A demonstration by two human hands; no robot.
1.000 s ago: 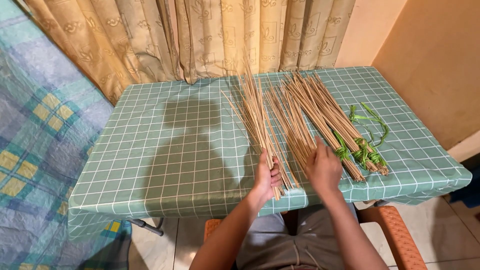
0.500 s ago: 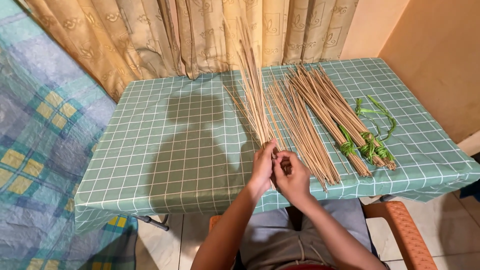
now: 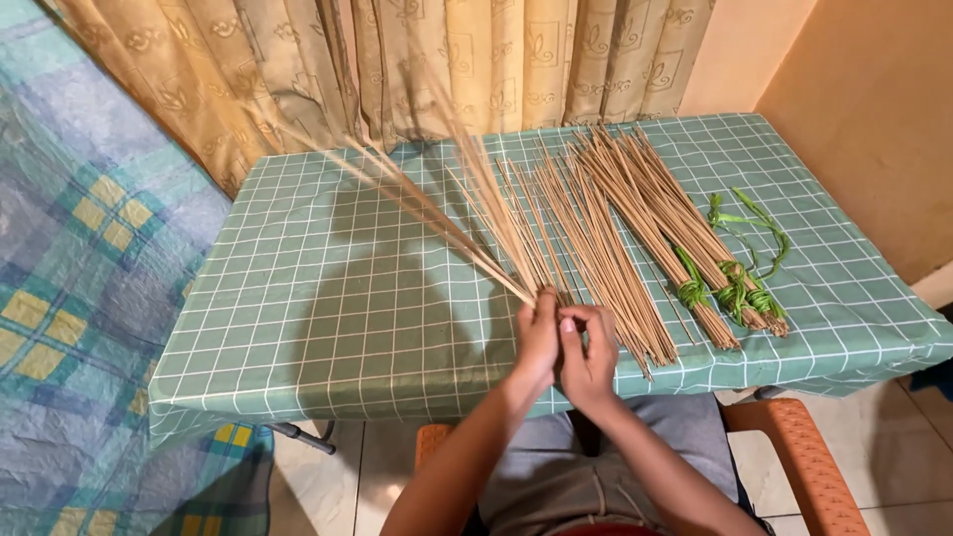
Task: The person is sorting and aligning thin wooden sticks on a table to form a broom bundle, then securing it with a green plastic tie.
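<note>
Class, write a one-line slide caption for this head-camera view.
Both hands, left hand and right hand, grip a fan of thin sticks above a green checked tablecloth, beside loose and tied bundles.

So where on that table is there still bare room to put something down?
The table's left half is bare, from the curtain to the near edge, though the raised sticks held by both hands, left hand and right hand, cross over its far part. The right half is crowded with loose sticks, tied bundles and green strips.
</note>
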